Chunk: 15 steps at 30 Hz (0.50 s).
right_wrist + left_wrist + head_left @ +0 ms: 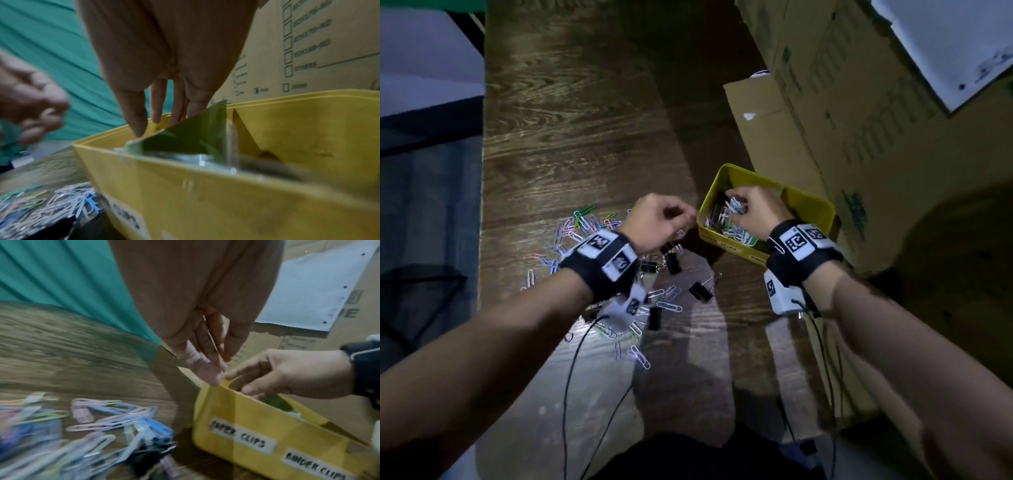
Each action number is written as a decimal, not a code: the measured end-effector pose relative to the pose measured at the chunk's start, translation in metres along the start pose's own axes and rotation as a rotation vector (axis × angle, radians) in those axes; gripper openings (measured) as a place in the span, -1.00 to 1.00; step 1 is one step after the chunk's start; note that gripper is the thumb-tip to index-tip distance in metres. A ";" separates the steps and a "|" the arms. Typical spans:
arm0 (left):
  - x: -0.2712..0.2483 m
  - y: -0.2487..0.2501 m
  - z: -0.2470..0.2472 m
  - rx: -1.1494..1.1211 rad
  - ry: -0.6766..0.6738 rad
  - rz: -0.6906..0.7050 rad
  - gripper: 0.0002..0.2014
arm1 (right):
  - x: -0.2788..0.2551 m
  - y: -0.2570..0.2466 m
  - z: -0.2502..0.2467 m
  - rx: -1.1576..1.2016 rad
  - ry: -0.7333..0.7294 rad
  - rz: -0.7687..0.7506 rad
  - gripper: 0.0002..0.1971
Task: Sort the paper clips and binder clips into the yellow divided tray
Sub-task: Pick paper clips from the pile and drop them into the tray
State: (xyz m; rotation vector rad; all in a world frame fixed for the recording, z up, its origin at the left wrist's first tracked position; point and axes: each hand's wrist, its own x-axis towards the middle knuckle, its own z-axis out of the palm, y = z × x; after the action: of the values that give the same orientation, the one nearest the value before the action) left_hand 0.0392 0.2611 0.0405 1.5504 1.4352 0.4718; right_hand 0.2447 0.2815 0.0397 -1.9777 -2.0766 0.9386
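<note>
The yellow divided tray (808, 202) stands at the table's right, its front wall (236, 418) labelled PAPER CLIPS and BINDER CLIPS. Coloured paper clips (726, 228) lie in its left compartment, beside a green divider (195, 134). My right hand (750, 205) hovers over that compartment with fingers (158, 105) pointing straight down, and a few clips sit just under them. My left hand (681, 216) hangs by the tray's left corner, its fingers (211, 366) relaxed and holding nothing. Loose paper clips (582, 222) and black binder clips (700, 291) are scattered on the table under my left wrist.
Tall cardboard boxes (842, 102) stand close behind and to the right of the tray, with a white sheet (945, 44) on top. The wooden table (585, 120) stretches away beyond the pile. Thin black cables (571, 377) trail from my wrists. A green cloth (61, 272) hangs at the back.
</note>
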 end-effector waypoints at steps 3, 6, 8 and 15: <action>-0.037 -0.043 -0.025 0.197 -0.009 -0.039 -0.93 | -0.013 -0.009 0.003 -0.004 0.040 -0.084 -0.60; -0.067 -0.085 -0.032 0.515 -0.064 -0.001 -0.83 | -0.041 -0.030 0.019 0.100 0.195 -0.267 -0.76; -0.082 -0.100 -0.024 0.647 -0.158 -0.004 -0.69 | -0.062 -0.046 0.044 0.114 0.155 -0.377 -0.82; -0.111 -0.110 0.013 0.740 -0.122 0.033 -0.57 | -0.103 -0.064 0.142 -0.296 -0.375 -0.262 -0.48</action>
State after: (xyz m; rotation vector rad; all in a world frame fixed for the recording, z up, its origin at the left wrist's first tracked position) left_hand -0.0385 0.1405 -0.0220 2.1320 1.5766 -0.1720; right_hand 0.1341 0.1387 -0.0083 -1.6818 -2.7411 1.0639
